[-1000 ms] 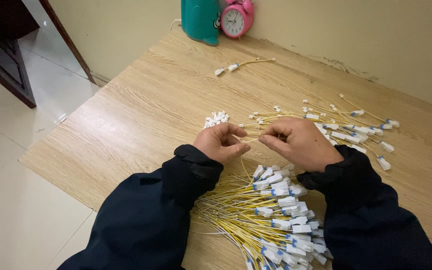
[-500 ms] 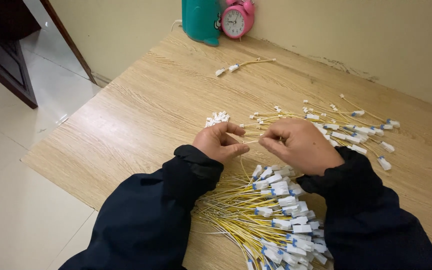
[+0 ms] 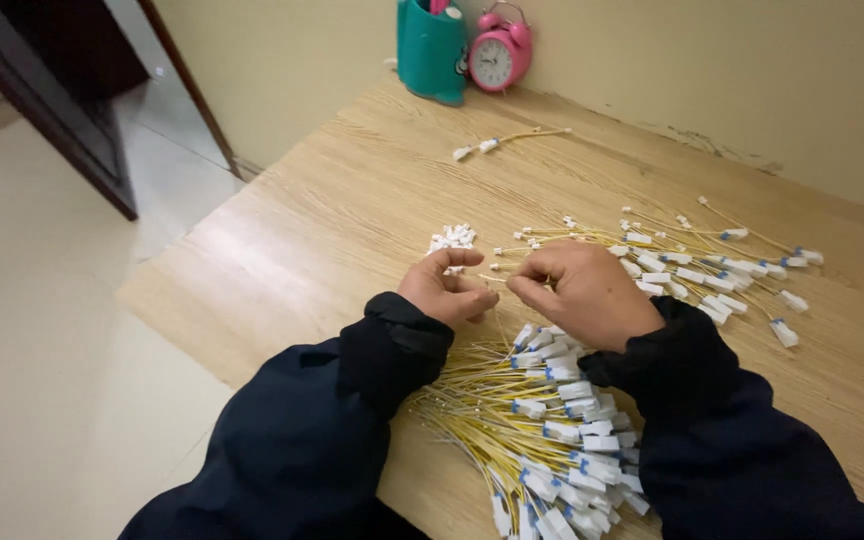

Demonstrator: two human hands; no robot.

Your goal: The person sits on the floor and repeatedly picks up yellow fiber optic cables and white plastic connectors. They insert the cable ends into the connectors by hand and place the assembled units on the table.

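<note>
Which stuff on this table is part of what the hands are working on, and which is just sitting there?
In use:
left hand and right hand, pinching a thin yellow wire
small white caps pile
near bundle of yellow wires
far spread of wires

Lying about:
pink alarm clock
teal holder
stray wire

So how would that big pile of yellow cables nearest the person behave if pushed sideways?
The yellow cable pile looks thin and crisscrossed, so it would probably drag as a tangle. The strands seem light and floppy. The white connector ends may snag each other.

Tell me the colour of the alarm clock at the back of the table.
Pink, with a white face: the alarm clock shows plainly in the head view.
</note>
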